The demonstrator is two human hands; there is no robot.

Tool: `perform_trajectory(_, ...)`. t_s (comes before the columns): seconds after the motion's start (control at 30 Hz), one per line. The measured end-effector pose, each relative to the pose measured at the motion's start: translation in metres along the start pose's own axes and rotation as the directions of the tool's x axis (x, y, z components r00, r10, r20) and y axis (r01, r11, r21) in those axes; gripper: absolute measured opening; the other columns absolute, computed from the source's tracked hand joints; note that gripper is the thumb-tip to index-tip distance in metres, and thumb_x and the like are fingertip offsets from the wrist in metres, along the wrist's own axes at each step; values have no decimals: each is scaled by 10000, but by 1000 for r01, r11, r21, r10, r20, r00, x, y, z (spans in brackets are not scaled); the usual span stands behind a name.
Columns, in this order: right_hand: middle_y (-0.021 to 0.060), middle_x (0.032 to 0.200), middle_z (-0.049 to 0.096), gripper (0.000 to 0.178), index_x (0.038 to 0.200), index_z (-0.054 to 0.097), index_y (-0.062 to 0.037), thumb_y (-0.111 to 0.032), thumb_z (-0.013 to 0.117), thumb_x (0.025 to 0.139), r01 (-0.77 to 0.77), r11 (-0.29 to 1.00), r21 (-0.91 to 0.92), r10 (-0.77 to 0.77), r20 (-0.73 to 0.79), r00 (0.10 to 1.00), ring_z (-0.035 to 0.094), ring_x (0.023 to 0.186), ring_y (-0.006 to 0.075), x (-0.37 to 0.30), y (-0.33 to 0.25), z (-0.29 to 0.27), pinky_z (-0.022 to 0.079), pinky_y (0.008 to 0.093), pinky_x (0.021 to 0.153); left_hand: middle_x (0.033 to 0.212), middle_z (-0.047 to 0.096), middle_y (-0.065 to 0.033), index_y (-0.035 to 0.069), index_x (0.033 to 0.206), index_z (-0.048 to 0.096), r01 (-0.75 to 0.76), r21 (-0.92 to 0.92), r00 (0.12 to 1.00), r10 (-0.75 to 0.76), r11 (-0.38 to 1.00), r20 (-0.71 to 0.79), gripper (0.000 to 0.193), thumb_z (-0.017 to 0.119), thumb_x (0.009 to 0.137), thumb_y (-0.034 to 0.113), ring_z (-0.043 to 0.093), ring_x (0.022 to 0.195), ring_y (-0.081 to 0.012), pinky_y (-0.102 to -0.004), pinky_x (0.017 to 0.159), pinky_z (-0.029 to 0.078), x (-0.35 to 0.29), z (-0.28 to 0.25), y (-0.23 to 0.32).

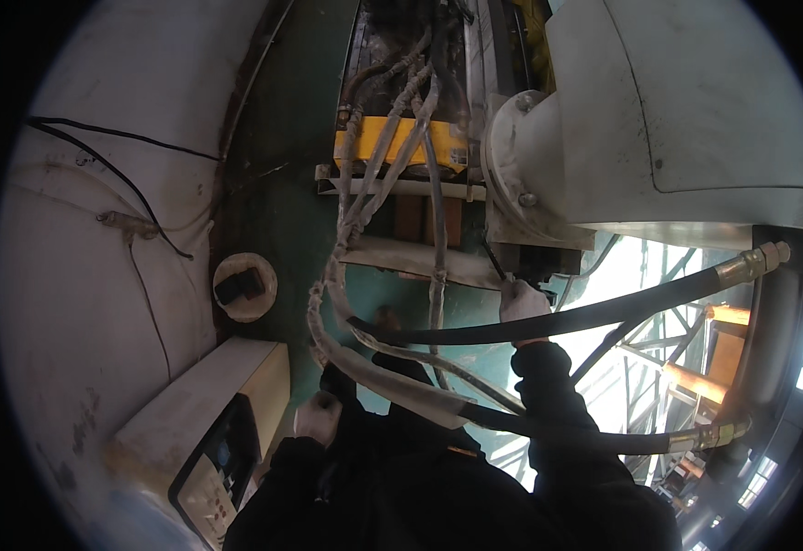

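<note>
My right hand (523,301), in a pale glove, is closed around the lower end of a thin dark rod (491,255), beside the round flange (509,156) of a large white machine housing. A thick black hose (594,317) passes in front of the hand and hides part of it. My left hand (317,418), also gloved, is curled into a loose fist low and close to my body. What it holds, if anything, is hidden. Several dusty hoses (378,170) run from a yellow block (401,142) down between my arms.
A second thick hose (567,435) crosses low in front of my right forearm. To the left stand a white wall panel (98,303) with loose cables and a beige control box (209,404). A round pale lid (245,308) bears dark pieces. Green floor (282,174) shows beyond.
</note>
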State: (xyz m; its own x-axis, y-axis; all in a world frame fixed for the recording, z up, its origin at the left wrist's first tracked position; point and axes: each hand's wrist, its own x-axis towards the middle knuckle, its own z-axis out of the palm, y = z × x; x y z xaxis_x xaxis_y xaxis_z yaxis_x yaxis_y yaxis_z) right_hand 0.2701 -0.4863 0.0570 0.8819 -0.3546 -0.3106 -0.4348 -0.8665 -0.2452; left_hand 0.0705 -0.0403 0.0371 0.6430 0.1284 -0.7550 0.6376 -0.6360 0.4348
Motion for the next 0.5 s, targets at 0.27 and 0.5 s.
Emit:
perform_trajectory(0.27, 309, 1099, 826, 373, 1120, 867, -24, -337, 670, 1063, 31, 979, -200, -2, 142, 990, 807, 1106, 489, 61, -29, -26, 653, 578, 982, 1164, 827, -264, 12, 1208, 812, -22, -70, 999, 20, 997, -27, 380, 739, 1015, 331, 779, 1151, -471, -507, 981, 609, 2, 12, -18)
perform_trajectory(0.5, 301, 1169, 836, 457, 1135, 881, 3, -406, 691, 1058, -16, 948, -319, 80, 187, 979, 805, 1156, 492, 77, -55, -31, 653, 556, 993, 1197, 835, -231, 55, 1237, 830, 32, -5, 999, -32, 999, -1, 407, 748, 1016, 387, 779, 1176, -459, -529, 1006, 616, -2, 12, -56)
